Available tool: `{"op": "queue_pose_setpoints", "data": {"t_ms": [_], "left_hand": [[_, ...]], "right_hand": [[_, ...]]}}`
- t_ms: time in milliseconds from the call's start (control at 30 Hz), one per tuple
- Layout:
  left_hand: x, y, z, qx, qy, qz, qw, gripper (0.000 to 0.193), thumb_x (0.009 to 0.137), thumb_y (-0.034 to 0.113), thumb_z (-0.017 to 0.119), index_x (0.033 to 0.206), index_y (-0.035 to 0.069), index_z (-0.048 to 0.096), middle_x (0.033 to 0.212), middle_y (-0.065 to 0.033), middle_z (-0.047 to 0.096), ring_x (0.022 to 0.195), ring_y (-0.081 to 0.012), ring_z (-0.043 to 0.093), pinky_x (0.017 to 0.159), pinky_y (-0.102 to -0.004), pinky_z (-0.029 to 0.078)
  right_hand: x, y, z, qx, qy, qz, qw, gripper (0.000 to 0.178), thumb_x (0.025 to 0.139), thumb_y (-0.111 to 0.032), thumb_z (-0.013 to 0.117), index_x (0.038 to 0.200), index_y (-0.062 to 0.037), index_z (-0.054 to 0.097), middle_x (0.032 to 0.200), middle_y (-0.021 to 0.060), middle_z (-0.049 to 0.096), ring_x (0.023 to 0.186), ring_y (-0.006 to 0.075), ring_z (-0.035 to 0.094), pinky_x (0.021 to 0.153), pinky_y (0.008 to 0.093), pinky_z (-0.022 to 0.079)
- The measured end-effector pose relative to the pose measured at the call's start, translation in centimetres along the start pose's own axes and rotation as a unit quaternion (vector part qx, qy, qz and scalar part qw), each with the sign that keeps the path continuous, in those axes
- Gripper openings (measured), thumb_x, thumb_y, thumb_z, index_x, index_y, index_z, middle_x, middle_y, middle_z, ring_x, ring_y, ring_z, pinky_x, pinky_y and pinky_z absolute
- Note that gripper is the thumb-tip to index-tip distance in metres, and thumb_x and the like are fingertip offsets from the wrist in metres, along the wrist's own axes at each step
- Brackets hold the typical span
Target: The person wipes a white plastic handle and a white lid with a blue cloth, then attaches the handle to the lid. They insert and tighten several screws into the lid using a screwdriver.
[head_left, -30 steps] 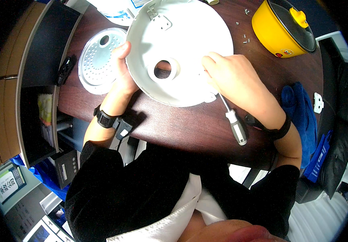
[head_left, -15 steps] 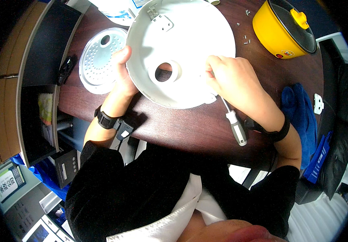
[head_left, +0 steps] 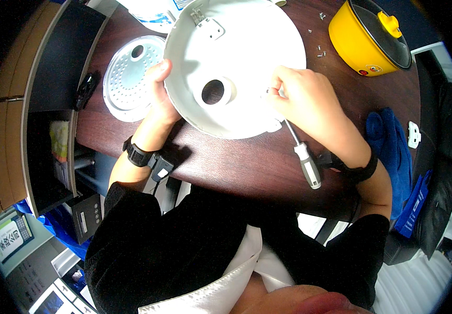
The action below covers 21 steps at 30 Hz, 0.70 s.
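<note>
A large round white plastic shell, like an appliance lid, is held tilted over the table with its inner side facing me. It has a round tube-like opening and a small hinge fitting at its upper left. My left hand grips its left rim, thumb up. Over the shell's right part, my right hand has its fingers pinched together; what they hold is too small or hidden to name. A grey-and-white screwdriver rests below my right hand, its tip out of sight.
Left of the shell lies a pale perforated disc with a round hole. Several small screws are scattered at the upper right, near a yellow pot with a dark lid. A blue cloth lies at the right table edge.
My right hand has shifted slightly and its pinched fingertips show a little more. The shell has tilted a touch. My left hand and the screwdriver stay in place.
</note>
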<state>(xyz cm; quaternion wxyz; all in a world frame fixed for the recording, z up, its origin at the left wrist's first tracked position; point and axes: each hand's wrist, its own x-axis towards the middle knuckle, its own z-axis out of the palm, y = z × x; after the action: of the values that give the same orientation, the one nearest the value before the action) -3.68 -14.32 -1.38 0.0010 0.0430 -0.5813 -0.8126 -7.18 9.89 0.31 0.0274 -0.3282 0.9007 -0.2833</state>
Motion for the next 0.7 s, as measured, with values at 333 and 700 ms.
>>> {"op": "queue_pose_setpoints", "data": {"t_ms": [333, 700], "left_hand": [[0.3, 1.3, 0.3, -0.047, 0.073, 0.058, 0.995, 0.091, 0.069, 0.063, 0.049, 0.135, 0.001, 0.034, 0.123, -0.0221, 0.046, 0.112, -0.0346, 0.050, 0.087, -0.0445, 0.047], [0.2, 1.2, -0.1, -0.044, 0.070, 0.060, 0.995, 0.094, 0.068, 0.064, 0.049, 0.136, 0.002, 0.032, 0.126, -0.0223, 0.044, 0.114, -0.0347, 0.048, 0.088, -0.0457, 0.046]], "right_hand": [[1.9, 3.6, -2.6, 0.119, -0.057, 0.199, 0.971, 0.059, 0.082, -0.056, 0.058, 0.085, 0.0018, 0.064, 0.074, 0.0171, 0.064, 0.067, 0.0220, 0.064, 0.058, 0.0337, 0.052], [1.6, 2.1, 0.7, 0.583, -0.119, 0.203, 0.778, 0.047, 0.092, -0.043, 0.050, 0.103, 0.0012, 0.060, 0.081, 0.0087, 0.066, 0.069, 0.0138, 0.063, 0.055, 0.0262, 0.052]]}}
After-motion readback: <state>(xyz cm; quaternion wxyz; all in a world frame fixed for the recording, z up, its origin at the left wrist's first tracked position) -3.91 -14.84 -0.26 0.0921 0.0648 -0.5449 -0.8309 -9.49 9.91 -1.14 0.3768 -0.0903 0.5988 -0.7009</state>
